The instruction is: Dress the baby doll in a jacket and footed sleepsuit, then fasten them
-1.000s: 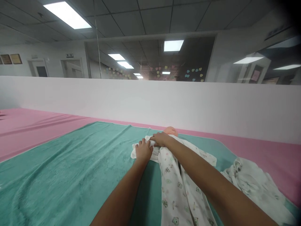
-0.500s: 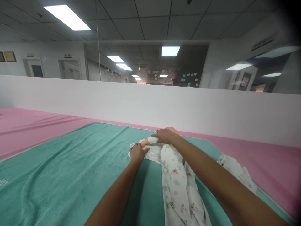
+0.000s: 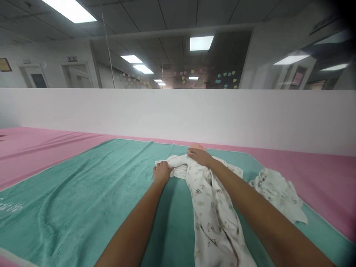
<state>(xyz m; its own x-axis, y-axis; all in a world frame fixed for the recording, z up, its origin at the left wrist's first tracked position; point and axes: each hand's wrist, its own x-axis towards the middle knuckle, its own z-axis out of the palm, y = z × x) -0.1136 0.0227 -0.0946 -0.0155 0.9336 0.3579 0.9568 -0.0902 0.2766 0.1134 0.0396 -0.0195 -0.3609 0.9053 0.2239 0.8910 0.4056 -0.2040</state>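
Note:
A doll lies on its back on a teal blanket (image 3: 91, 193), its pinkish head (image 3: 198, 146) at the far end. It wears a white baby garment (image 3: 205, 211) printed with small animals and leaves, the lower part stretching towards me. My left hand (image 3: 162, 172) is closed on the end of the white sleeve (image 3: 178, 161), which lies out to the left and hides the doll's arm. At the shoulder and collar, just below the doll's head, my right hand (image 3: 199, 155) has its fingers curled on the garment. Its fingertips partly cover the doll's face.
A crumpled white cloth (image 3: 279, 193) lies on the blanket at right. Pink sheeting (image 3: 314, 168) shows beyond the blanket's edges. A low white wall (image 3: 155, 115) runs along the back, with glass or mirror panels above it.
The doll's bare hand and forearm, visible before at the left sleeve, are now covered by the sleeve. My right hand has shifted from the upper arm to the shoulder. The view has tilted down.

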